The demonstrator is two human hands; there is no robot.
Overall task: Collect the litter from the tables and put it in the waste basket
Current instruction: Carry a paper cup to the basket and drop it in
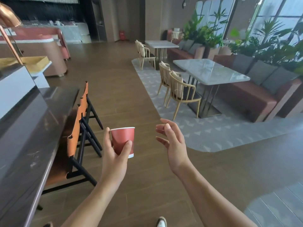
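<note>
My left hand (113, 154) holds a red paper cup (123, 140) with a white rim, upright, thumb on its near side and fingers behind it. The cup hangs in the air above the wooden floor, in front of me at waist height. My right hand (172, 141) floats to the right of the cup, apart from it, fingers loosely spread and holding nothing. No waste basket shows in this view.
A long dark counter (24, 136) runs along my left with orange-backed chairs (77, 128) beside it. To the right, marble tables (211, 71) with wooden chairs (180, 90) and a brown sofa (255, 97) stand on a grey carpet. Wooden floor stretches ahead between them.
</note>
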